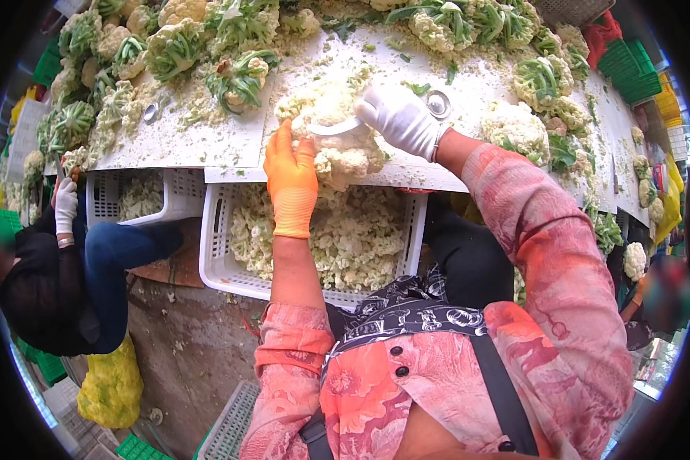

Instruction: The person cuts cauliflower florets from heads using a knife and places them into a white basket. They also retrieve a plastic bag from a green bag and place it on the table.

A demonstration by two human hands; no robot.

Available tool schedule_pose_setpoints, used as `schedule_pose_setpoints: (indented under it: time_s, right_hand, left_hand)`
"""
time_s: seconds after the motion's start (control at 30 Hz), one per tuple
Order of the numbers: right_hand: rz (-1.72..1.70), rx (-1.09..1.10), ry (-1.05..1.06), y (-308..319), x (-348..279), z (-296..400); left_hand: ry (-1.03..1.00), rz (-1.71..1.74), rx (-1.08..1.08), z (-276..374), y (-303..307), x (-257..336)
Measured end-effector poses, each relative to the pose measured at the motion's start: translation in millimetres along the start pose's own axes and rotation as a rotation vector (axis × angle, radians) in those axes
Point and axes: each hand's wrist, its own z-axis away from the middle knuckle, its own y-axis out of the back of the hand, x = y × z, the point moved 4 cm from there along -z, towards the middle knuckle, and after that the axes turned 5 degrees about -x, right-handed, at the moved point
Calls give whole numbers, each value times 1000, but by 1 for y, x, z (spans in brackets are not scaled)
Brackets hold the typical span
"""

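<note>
My left hand (291, 181), in an orange knitted glove, grips the left side of a cauliflower head (348, 161) at the near edge of the white table (224, 144). A white glove covers my right hand (401, 119), which is closed around a knife; its handle is hidden in the fist. The curved blade (336, 127) points left and lies against the upper part of the cauliflower. Below the table edge, in front of my lap, a white plastic crate (209, 244) holds many cut cauliflower florets (356, 241).
Untrimmed cauliflowers with green leaves (175, 52) crowd the far side of the table. Round metal fittings (437, 104) sit in the tabletop among crumbs. A second white crate (184, 190) stands at left, beside a co-worker's knee (121, 247). Another person sits at far right.
</note>
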Motion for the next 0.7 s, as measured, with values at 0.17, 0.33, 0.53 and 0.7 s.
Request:
schedule_pose_setpoints:
  time_s: [0.17, 0.33, 0.53, 0.7]
  right_hand:
    - [6, 4, -40, -7, 1, -11]
    - [-139, -9, -429, -29, 20, 2]
    - [-428, 62, -808, -16, 26, 53]
    - [-241, 51, -386, 16, -25, 61]
  left_hand:
    - [33, 2, -2, 2, 0, -2]
    - [47, 12, -16, 3, -1, 5]
    - [97, 60, -24, 5, 0, 3]
    - [132, 159, -26, 5, -1, -5]
